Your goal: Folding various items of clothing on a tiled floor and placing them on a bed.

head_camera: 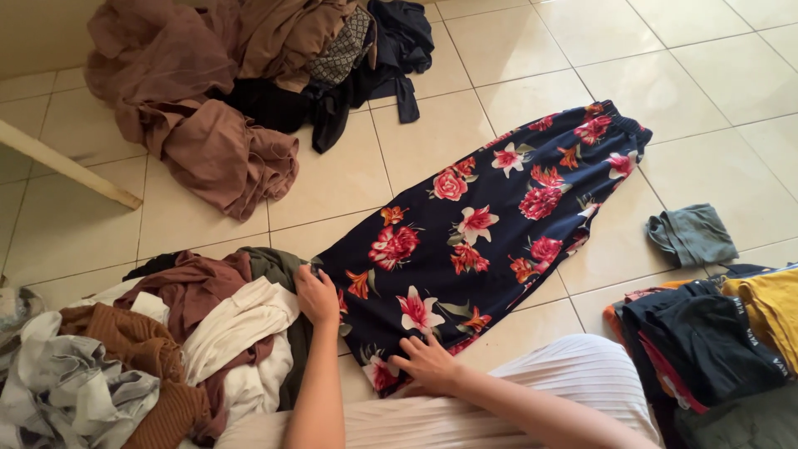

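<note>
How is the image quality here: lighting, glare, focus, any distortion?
Head view: soft, even daylight with faint sheen on the floor tiles, no harsh glare; the floral garment and both hands, left hand and right hand, are sharp; tile lines bow slightly from the wide lens; dark clothes lose detail.

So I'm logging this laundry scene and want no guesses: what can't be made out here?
Head view only:
- Floral garment: near hem hidden under the right hand and left hand.
- Folded stack: cut off by the right edge.
- Mixed clothes heap: cut off at left and bottom edges.
- Brown pile: top cropped.
</note>
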